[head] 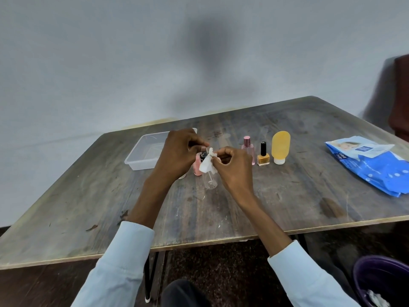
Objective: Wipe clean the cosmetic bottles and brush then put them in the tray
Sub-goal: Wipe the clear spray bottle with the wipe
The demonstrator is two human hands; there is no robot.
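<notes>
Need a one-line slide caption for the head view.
Both hands wipe a clear bottle with a white wipe beside the tray.

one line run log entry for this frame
step: wiping | left hand: holds clear plastic bottle | right hand: pinches white wipe | clear plastic tray: no bottles

Your tray (141,149) sits on the table (287,196) at the left; your hands (177,151) meet just right of it, over a small bottle (209,181). Further right stand three bottles (263,155) in a row — then, well apart, the wipes pack (376,165) near the right edge.
</notes>
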